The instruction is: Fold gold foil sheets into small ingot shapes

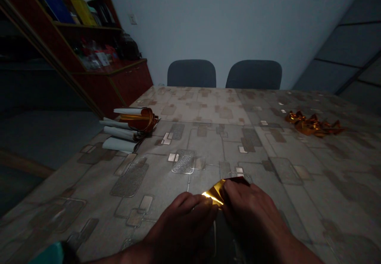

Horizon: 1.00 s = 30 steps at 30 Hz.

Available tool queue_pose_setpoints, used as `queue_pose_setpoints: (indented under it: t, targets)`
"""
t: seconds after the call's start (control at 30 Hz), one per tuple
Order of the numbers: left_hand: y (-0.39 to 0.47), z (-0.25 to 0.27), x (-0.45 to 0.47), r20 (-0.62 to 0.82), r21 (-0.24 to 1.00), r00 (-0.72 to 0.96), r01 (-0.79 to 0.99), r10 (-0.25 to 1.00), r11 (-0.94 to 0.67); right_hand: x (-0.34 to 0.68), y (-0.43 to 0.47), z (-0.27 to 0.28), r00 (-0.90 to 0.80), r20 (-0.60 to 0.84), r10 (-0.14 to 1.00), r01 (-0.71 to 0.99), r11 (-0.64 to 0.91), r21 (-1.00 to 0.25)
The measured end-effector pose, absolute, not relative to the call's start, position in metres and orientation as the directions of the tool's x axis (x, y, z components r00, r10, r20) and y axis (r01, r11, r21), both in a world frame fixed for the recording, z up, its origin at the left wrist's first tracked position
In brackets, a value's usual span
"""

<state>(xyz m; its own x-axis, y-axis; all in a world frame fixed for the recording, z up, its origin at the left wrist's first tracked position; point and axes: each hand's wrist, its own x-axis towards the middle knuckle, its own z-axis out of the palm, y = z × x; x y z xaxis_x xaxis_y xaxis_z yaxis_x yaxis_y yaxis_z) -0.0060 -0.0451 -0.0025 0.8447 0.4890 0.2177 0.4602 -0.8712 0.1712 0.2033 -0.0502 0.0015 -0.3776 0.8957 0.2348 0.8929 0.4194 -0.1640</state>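
Note:
Near the front of the table, a piece of shiny gold foil paper (pixel 218 190) is held between my two hands. My left hand (pixel 190 216) pinches its left end, fingers closed. On the right side, my right hand (pixel 248 204) wraps round the other end, and a dark corner sticks out past its knuckles. The fingers cover much of the foil, so its full shape is hidden.
Rolled or bent sheets (pixel 131 129), gold on one face and pale on the other, lie at the table's left. Several folded gold foil pieces (pixel 315 124) sit at the right. Two grey chairs (pixel 192 73) stand behind the patterned table (pixel 208 145); a red-brown cabinet (pixel 131 79) is at the back left.

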Motion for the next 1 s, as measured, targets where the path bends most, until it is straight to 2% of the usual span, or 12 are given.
queue_pose_setpoints:
  t: [0.1,0.23,0.33,0.47,0.67,0.77,0.87,1.0]
  targets:
    - [-0.043,0.000,-0.004,0.140,0.231,0.860,0.454,0.491,-0.860,0.207,-0.050,0.006,-0.351,0.276,0.895,0.917,0.388,-0.092]
    - [-0.042,0.003,0.000,0.041,0.245,0.861,0.483,0.507,-0.841,0.216,-0.049,0.017,-0.306,0.333,0.892,0.945,0.326,-0.005]
    - [-0.041,0.004,0.002,-0.005,0.240,0.864,0.490,0.504,-0.838,0.222,-0.048,0.017,-0.295,0.361,0.885,0.946,0.324,-0.022]
    - [-0.037,0.007,0.000,-0.062,0.245,0.857,0.510,0.512,-0.824,0.228,-0.048,0.004,-0.361,0.268,0.893,0.910,0.401,-0.109]
    - [-0.028,0.008,-0.013,0.043,0.244,0.846,0.506,0.531,-0.827,0.230,-0.045,-0.008,-0.411,0.167,0.896,0.859,0.442,-0.260]
    - [-0.025,0.004,-0.017,0.113,0.292,0.844,0.475,0.524,-0.830,0.229,-0.039,-0.006,-0.414,0.161,0.896,0.853,0.444,-0.275]
    - [-0.024,-0.005,-0.019,0.198,0.343,0.849,0.408,0.490,-0.846,0.229,-0.035,-0.002,-0.400,0.097,0.912,0.861,0.409,-0.301]
    - [-0.026,-0.016,-0.024,0.202,0.300,0.841,0.436,0.503,-0.849,0.228,-0.033,0.003,-0.402,0.092,0.911,0.846,0.408,-0.344]
